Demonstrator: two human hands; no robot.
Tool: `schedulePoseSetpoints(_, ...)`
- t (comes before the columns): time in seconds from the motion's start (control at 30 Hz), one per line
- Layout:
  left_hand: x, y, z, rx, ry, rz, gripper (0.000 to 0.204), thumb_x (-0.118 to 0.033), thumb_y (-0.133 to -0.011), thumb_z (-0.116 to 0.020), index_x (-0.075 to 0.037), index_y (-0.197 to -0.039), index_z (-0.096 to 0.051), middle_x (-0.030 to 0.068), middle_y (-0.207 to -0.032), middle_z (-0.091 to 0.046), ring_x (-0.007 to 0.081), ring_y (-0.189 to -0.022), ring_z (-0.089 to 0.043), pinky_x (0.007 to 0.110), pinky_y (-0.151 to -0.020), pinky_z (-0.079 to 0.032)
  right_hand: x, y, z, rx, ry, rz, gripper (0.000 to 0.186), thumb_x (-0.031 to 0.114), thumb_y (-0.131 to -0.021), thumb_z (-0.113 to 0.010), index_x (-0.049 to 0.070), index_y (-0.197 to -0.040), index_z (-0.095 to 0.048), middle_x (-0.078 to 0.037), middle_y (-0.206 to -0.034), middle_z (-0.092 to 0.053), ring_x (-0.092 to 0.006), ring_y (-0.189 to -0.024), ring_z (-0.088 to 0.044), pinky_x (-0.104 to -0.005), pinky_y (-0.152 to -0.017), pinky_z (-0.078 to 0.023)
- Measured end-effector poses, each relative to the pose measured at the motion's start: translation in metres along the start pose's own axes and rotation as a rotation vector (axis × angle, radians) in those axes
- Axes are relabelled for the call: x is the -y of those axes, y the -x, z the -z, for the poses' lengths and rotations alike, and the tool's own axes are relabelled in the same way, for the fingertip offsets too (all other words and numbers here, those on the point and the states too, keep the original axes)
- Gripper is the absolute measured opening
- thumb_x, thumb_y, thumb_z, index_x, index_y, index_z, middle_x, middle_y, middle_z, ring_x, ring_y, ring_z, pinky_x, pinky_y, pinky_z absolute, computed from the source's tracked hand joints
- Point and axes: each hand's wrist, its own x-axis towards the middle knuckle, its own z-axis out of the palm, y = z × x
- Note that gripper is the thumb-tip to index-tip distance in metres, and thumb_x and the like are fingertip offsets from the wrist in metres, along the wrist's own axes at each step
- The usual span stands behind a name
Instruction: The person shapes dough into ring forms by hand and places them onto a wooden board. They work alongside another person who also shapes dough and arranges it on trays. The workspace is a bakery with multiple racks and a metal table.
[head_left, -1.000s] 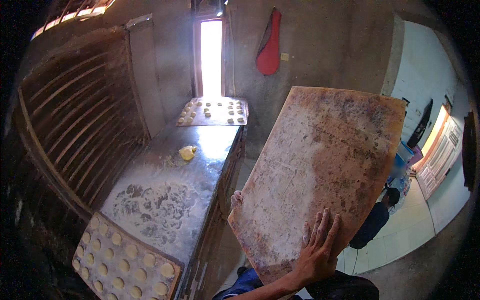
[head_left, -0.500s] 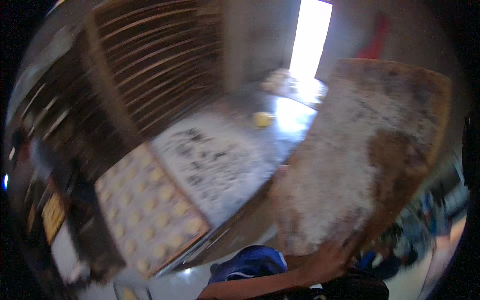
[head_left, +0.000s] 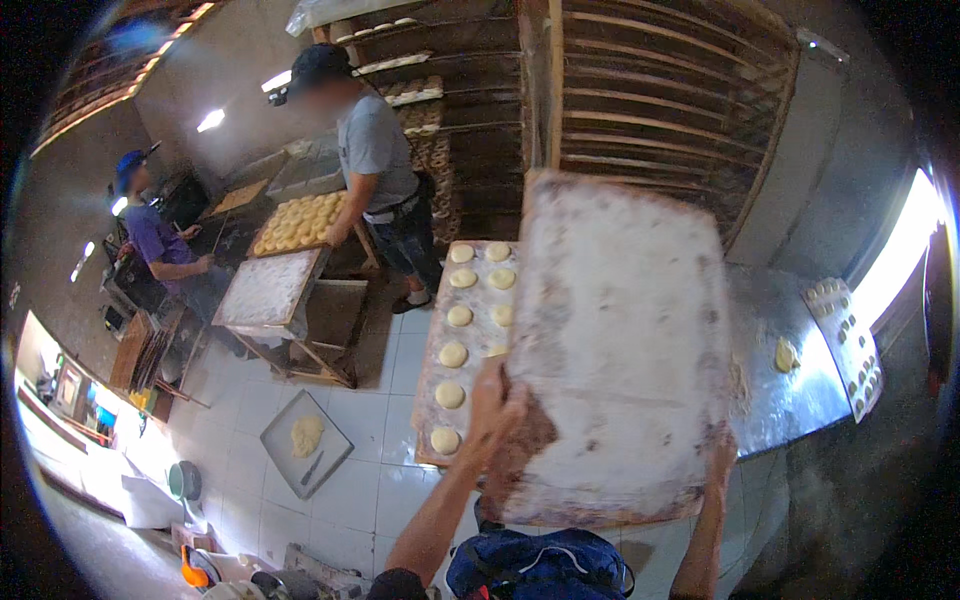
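A large rectangular wooden board (head_left: 630,330), dusted white with flour over brown patches, is held up in front of me. My left hand (head_left: 493,412) is closed on its left edge, thumb on the top face. On the opposite edge, low down, my right hand (head_left: 716,468) grips the board; most of its fingers are hidden. Behind and left of the board is another floured board (head_left: 428,400) with rows of round, pale dough pieces (head_left: 450,395), partly covered from view.
A metal-topped table (head_left: 770,410) at right bears a dough lump (head_left: 786,355) and a tray of small pieces (head_left: 850,345). A slatted rack (head_left: 660,130) stands behind. At left, two people work near a dough-filled tray (head_left: 298,222); a floor tray (head_left: 335,455) holds dough and a knife.
My view has swung left, bringing the two people into sight. The held board has come from the right side to the middle, more upright in view, with both hands now visible on it.
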Motion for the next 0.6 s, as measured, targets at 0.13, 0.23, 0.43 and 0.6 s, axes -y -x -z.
schedulePoseSetpoints(0.13,0.119,-0.026,0.060,0.005,-0.165,0.201,0.045,-0.023,-0.083,-0.066,0.003,-0.119,-0.057,0.0229,-0.106,-0.063,0.0395,-0.102,-0.060,0.047,-0.092,-0.047,0.079,0.031,-0.108,0.086,0.180,0.079,0.051,0.043,-0.106,-0.044,-0.001,-0.116,-0.067,-0.026,-0.113,-0.068,-0.0381,-0.108,-0.063,-0.0485,-0.093,-0.047)
schedulePoseSetpoints(0.23,0.162,-0.045,0.070,-0.101,-0.327,0.179,0.046,-0.026,-0.083,-0.066,0.002,-0.118,-0.058,0.0251,-0.107,-0.063,0.0435,-0.105,-0.059,0.050,-0.093,-0.045,0.133,0.043,-0.145,0.160,0.346,0.074,0.053,0.044,-0.105,-0.042,0.000,-0.122,-0.065,-0.027,-0.117,-0.067,-0.0430,-0.108,-0.063,-0.0526,-0.091,-0.049)
schedulePoseSetpoints(0.43,0.204,-0.044,0.057,-0.003,-0.455,0.287,0.045,-0.030,-0.084,-0.063,0.000,-0.117,-0.058,0.0272,-0.108,-0.064,0.0461,-0.105,-0.059,0.056,-0.091,-0.044,0.170,0.040,-0.150,0.211,0.552,0.098,0.052,0.045,-0.105,-0.042,-0.001,-0.116,-0.065,-0.027,-0.113,-0.066,-0.0460,-0.104,-0.063,-0.0564,-0.088,-0.049)
schedulePoseSetpoints(0.6,0.216,-0.059,0.054,0.041,-0.649,0.315,0.046,-0.032,-0.084,-0.062,0.001,-0.115,-0.055,0.0266,-0.106,-0.064,0.0479,-0.103,-0.059,0.060,-0.090,-0.042,0.165,0.048,-0.169,0.221,0.622,0.087,0.049,0.043,-0.103,-0.045,0.000,-0.118,-0.064,-0.030,-0.118,-0.063,-0.0472,-0.111,-0.062,-0.0563,-0.093,-0.050)
